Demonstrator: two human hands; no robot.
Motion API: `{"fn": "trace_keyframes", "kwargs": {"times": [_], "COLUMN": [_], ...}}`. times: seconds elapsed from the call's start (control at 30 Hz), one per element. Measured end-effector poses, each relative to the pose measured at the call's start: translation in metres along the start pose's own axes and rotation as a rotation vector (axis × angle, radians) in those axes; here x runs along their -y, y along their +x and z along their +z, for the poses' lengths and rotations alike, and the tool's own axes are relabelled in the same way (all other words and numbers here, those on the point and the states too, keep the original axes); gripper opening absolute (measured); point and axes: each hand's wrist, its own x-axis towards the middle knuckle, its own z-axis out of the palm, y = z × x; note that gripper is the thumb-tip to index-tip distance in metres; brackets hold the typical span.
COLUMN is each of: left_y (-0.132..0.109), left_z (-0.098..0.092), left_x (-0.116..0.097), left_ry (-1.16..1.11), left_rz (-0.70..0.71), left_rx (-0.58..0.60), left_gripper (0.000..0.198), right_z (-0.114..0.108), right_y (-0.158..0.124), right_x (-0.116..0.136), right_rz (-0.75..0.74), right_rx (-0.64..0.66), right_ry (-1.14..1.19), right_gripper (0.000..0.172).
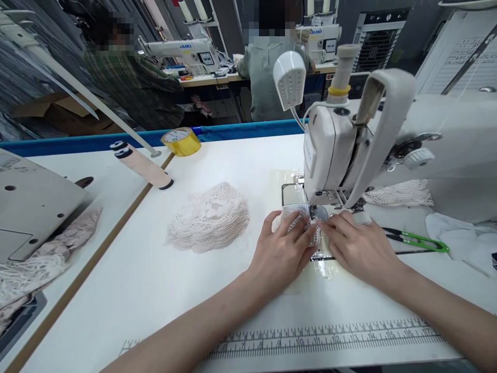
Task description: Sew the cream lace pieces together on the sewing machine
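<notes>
A small piece of white lace [317, 235] lies under the needle area of a white sewing machine [330, 150]. My left hand [285, 241] presses on the lace from the left, its fingers curved and the thumb drawn in. From the right, my right hand [357, 243] pinches the lace edge close to the presser foot, fingertips together. The fingertips of both hands nearly meet in front of the needle, and they hide much of the lace. Something white [362, 218] shows at a finger of the right hand. Left of my hands sits a pile of cream lace pieces [212, 217].
Green-handled thread snips [423, 241] lie right of my hand, near white cloth [462, 235]. More lace [399, 194] rests behind the machine arm. A yellow tape roll [181, 141] and a thread cone [143, 166] are at back left. Two people sit at machines beyond.
</notes>
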Motion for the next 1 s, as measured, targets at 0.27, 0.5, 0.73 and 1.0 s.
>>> {"fn": "trace_keyframes", "kwargs": {"times": [0.27, 0.5, 0.73, 1.0], "left_y": [0.000, 0.003, 0.002, 0.001], "left_z": [0.003, 0.005, -0.003, -0.031], "left_x": [0.001, 0.003, 0.001, -0.012], "left_ry": [0.015, 0.021, -0.046, -0.106], "left_rz": [-0.003, -0.022, 0.059, -0.032], "left_rx": [-0.011, -0.002, -0.062, 0.294], "left_gripper": [0.029, 0.029, 0.021, 0.018], "right_z": [0.000, 0.002, 0.002, 0.000], "right_y": [0.001, 0.002, 0.002, -0.003], "right_x": [0.000, -0.001, -0.005, -0.008], "right_rz": [0.011, 0.031, -0.005, -0.114], "right_rx": [0.000, 0.064, -0.019, -0.055], "right_ry": [-0.015, -0.039, -0.011, 0.258], "right_gripper": [0.027, 0.031, 0.027, 0.027]}}
